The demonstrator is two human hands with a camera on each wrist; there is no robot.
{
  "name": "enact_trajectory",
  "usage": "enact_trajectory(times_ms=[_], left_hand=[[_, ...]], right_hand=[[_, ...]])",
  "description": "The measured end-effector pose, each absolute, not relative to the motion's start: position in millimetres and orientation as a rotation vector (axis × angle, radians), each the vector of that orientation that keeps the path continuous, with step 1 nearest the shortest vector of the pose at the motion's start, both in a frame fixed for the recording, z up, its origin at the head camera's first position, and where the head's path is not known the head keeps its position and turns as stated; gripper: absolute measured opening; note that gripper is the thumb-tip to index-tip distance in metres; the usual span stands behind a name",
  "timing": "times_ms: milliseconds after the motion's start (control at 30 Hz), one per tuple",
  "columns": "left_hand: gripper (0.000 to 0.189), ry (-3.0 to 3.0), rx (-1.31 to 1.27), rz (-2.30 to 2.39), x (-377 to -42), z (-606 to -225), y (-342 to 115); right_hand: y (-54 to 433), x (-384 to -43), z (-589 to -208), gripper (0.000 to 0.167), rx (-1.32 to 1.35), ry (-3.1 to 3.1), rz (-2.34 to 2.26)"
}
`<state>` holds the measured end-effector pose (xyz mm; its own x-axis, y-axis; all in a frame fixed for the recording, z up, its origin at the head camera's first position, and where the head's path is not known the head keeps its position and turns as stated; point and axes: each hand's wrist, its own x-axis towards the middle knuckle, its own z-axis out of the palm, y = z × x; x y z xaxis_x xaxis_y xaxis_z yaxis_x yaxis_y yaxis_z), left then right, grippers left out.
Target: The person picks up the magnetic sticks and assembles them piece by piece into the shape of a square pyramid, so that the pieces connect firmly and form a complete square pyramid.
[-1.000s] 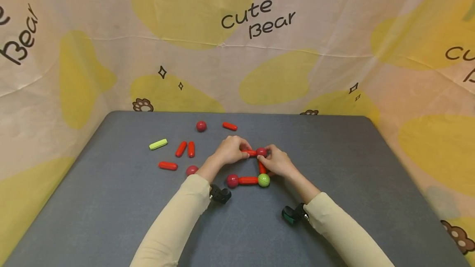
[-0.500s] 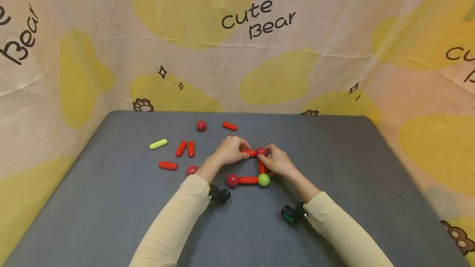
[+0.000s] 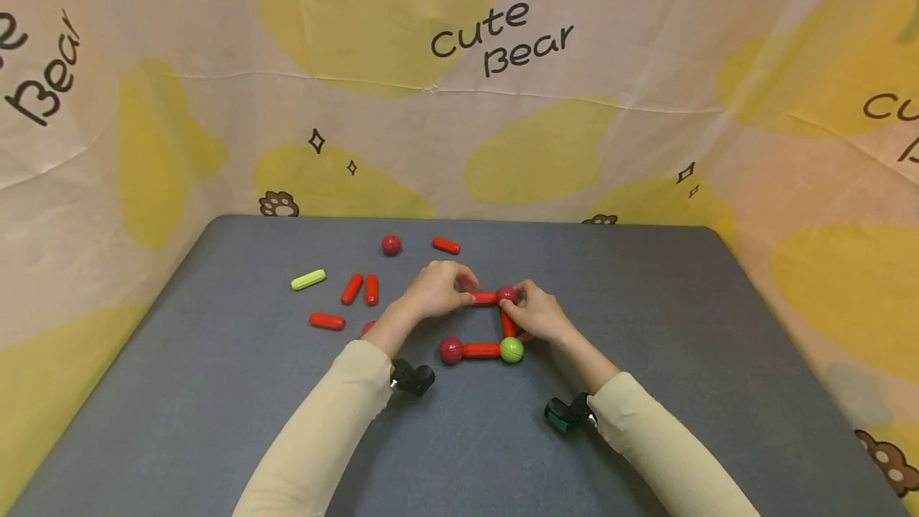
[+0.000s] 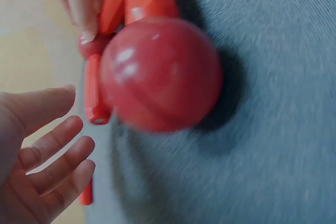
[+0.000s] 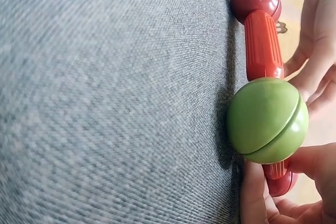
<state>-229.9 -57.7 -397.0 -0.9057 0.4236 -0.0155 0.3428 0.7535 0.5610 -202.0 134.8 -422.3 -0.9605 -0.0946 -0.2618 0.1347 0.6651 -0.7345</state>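
A chain of magnetic-looking rods and balls lies on the grey table. From the near red ball (image 3: pixel 451 351), a red rod (image 3: pixel 482 351) runs right to a green ball (image 3: pixel 511 350). A second red rod (image 3: pixel 508 323) leads away from it to the far red ball (image 3: pixel 506 294), where a third red rod (image 3: pixel 484 298) points left. My right hand (image 3: pixel 538 314) pinches that far ball. My left hand (image 3: pixel 439 291) is beside the third rod's free end; in the left wrist view its fingers (image 4: pixel 68 158) are spread, apart from the rod (image 4: pixel 94 90).
Left of the chain lie several loose red rods (image 3: pixel 326 321) and a yellow-green rod (image 3: pixel 309 280). Farther back are a red ball (image 3: pixel 391 245) and another red rod (image 3: pixel 446 246). My left forearm partly covers one more red ball (image 3: pixel 368 328). A printed cloth (image 3: pixel 531 150) rises behind the table (image 3: pixel 646 278).
My left hand has let go of the third rod and drawn slightly back to the left, its fingers opening. The right hand keeps its place at the far ball.
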Motion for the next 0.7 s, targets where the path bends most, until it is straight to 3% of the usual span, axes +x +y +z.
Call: enact_trajectory(times_ms=[333, 700], left_hand=[[0.022, 2.840, 0.662, 0.912, -213, -370, -94], [0.026, 2.855, 0.653, 0.884, -192, -373, -144]], right_hand=[[135, -201, -421, 0.041, 0.008, 2.607, -1.170], [135, -200, -421, 0.042, 0.015, 2.578, -1.201]])
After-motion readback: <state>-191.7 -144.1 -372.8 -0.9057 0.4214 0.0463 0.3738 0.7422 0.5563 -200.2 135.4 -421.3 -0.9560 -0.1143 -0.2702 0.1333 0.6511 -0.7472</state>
